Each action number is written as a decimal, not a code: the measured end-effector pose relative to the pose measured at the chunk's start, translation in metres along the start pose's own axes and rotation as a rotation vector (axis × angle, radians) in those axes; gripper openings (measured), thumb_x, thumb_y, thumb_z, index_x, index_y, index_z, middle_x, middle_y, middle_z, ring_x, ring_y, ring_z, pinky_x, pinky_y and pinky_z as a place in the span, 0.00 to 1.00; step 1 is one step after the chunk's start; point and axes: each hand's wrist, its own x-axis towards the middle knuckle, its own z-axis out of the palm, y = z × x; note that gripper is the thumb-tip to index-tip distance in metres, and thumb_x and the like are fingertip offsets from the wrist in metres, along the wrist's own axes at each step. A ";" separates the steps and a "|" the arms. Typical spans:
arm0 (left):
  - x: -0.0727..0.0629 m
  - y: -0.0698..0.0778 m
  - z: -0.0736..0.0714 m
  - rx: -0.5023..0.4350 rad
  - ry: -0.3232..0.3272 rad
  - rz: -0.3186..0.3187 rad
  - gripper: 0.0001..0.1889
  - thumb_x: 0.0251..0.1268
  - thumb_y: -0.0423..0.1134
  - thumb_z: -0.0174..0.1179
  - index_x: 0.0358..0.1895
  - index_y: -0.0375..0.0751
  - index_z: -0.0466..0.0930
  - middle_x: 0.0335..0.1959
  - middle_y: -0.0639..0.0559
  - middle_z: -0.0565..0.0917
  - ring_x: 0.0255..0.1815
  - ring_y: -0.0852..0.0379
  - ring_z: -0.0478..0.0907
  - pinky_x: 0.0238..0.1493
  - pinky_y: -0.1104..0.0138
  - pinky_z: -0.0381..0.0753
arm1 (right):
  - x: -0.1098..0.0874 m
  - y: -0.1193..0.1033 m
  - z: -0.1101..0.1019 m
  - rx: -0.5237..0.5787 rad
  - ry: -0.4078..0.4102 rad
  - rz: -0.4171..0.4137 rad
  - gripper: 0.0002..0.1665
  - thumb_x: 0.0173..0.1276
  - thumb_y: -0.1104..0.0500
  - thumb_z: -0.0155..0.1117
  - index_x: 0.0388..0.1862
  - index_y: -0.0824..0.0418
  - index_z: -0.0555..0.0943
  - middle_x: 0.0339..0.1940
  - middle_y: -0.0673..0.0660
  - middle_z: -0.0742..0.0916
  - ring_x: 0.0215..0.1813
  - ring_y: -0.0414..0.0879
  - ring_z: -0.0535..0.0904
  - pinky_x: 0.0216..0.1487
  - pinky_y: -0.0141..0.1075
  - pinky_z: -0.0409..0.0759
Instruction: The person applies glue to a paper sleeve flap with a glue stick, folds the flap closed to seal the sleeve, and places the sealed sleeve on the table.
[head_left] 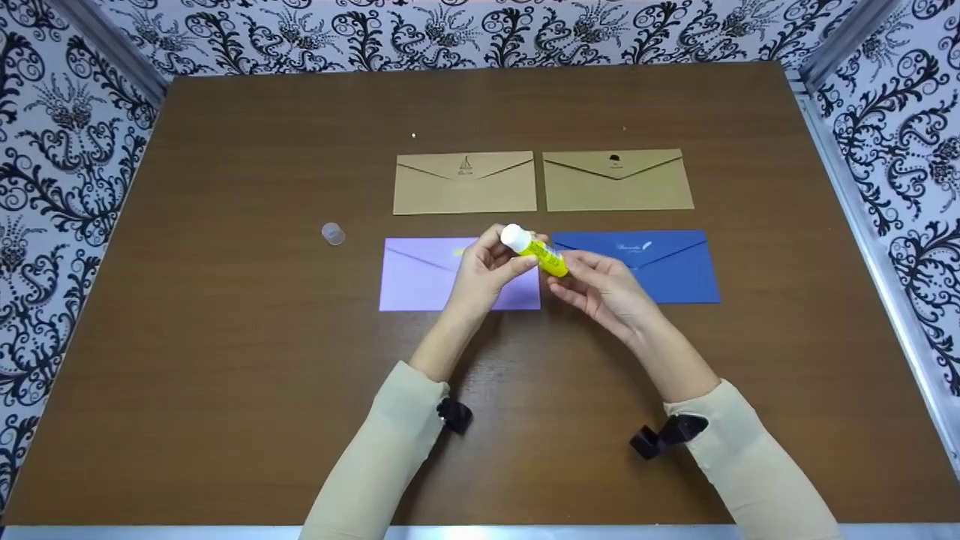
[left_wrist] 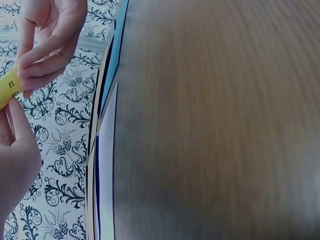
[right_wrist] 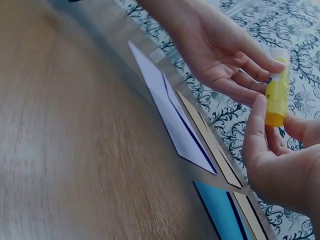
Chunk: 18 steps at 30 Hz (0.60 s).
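A yellow glue stick (head_left: 546, 256) with a white top is held up between both hands, tilted, above the inner ends of two envelopes. My left hand (head_left: 487, 270) grips it near the white end, its thumb along the side. At the lower end, the fingertips of my right hand (head_left: 600, 289) pinch the barrel, as the right wrist view also shows (right_wrist: 285, 170). Beneath the left hand lies a lilac envelope (head_left: 412, 281), partly covered by it. A blue envelope (head_left: 675, 274) lies beneath and beside the right hand.
Two tan envelopes, one with a sailboat print (head_left: 465, 191) and one with a dark print (head_left: 619, 191), lie farther back. A small translucent cap (head_left: 333, 234) stands left of the lilac envelope. A tiny white speck (head_left: 413, 136) is on the brown table (head_left: 225, 337).
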 end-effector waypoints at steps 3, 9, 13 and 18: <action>0.000 0.000 -0.001 -0.001 0.012 -0.011 0.14 0.63 0.22 0.61 0.51 0.29 0.75 0.53 0.36 0.86 0.54 0.55 0.84 0.59 0.66 0.81 | 0.001 0.000 0.000 0.013 0.001 -0.021 0.09 0.74 0.67 0.57 0.46 0.60 0.83 0.47 0.56 0.85 0.47 0.45 0.86 0.52 0.32 0.86; 0.000 0.000 -0.001 -0.003 0.017 -0.012 0.12 0.62 0.22 0.61 0.48 0.31 0.76 0.53 0.36 0.86 0.54 0.55 0.84 0.58 0.66 0.82 | 0.000 0.001 0.002 -0.004 0.020 -0.073 0.14 0.69 0.74 0.59 0.45 0.58 0.82 0.47 0.55 0.84 0.50 0.45 0.86 0.55 0.34 0.85; 0.000 0.000 -0.001 -0.003 0.014 -0.001 0.11 0.62 0.22 0.62 0.45 0.33 0.76 0.54 0.32 0.84 0.55 0.54 0.84 0.58 0.66 0.82 | 0.000 0.001 0.002 0.009 0.004 -0.064 0.11 0.73 0.68 0.57 0.50 0.58 0.81 0.51 0.55 0.83 0.52 0.45 0.86 0.57 0.35 0.84; 0.000 0.001 0.000 -0.007 0.009 0.006 0.11 0.61 0.20 0.61 0.46 0.32 0.76 0.53 0.32 0.84 0.54 0.54 0.84 0.60 0.65 0.81 | 0.000 0.000 0.001 0.027 -0.004 0.003 0.11 0.78 0.60 0.53 0.50 0.61 0.81 0.48 0.56 0.86 0.49 0.45 0.87 0.54 0.34 0.85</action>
